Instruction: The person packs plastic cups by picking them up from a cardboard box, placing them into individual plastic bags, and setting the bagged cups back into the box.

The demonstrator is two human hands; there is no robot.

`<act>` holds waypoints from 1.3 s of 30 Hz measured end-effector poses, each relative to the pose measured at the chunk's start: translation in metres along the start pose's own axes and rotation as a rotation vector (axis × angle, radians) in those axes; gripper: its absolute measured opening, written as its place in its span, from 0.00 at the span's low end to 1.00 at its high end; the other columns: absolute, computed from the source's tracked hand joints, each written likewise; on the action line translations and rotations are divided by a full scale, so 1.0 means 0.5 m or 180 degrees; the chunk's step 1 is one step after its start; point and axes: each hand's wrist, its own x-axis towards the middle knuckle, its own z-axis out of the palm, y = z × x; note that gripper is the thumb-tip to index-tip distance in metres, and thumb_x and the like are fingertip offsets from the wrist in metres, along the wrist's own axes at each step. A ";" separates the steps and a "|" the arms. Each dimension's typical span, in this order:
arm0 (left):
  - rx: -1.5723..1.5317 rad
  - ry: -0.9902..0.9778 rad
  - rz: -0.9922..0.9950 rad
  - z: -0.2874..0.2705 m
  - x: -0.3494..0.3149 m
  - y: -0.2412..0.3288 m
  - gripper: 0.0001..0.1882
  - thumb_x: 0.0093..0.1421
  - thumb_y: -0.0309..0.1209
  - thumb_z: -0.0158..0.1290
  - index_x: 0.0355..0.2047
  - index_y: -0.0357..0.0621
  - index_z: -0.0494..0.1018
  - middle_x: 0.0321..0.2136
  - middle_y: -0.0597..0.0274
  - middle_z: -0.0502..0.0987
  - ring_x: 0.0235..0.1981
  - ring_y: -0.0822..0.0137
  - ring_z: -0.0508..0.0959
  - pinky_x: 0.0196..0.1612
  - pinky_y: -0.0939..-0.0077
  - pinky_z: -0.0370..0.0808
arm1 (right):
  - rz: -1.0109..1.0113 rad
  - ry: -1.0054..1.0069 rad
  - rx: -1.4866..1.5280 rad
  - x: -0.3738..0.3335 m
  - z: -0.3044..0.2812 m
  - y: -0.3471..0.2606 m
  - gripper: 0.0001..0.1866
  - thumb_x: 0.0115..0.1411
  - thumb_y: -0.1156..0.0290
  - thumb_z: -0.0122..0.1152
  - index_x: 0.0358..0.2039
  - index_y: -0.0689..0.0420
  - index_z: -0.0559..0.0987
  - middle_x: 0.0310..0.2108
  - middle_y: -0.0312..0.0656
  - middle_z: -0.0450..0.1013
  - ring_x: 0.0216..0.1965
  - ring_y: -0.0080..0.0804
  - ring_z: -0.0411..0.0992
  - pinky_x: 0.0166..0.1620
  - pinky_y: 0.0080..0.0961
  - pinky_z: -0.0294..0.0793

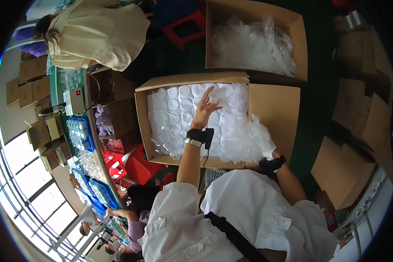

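In front of me stands a large open cardboard box (142, 120) filled with rows of round, white-looking items in clear wrap (172, 104). My left hand (204, 109) is bare and reaches over these rows, its fingers spread and nothing seen gripped in them. A white glove covers my right hand (262, 137) at the box's near right corner. Its fingers close on a bunch of crumpled clear plastic bags (240, 142), which spreads over the right part of the rows. A few clear cup-like pieces (161, 144) lie at the box's near left.
Behind it stands another cardboard box (301, 48) holding loose clear plastic (253, 43). At left, a green workbench (59, 94) carries blue trays (89, 139) of clear containers. Red stools (146, 159) stand below. People work along the bench. Flattened cartons (340, 170) lean at right.
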 end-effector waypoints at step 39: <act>-0.1831 0.0207 -0.0528 -0.056 -0.174 -0.054 0.27 0.63 0.48 0.33 0.55 0.40 0.57 0.49 0.61 0.66 0.47 0.64 0.69 0.51 0.70 0.63 | -0.1047 0.0112 0.0252 0.124 0.049 -0.176 0.18 0.55 0.73 0.50 0.47 0.55 0.69 0.37 0.38 0.73 0.35 0.27 0.71 0.35 0.24 0.71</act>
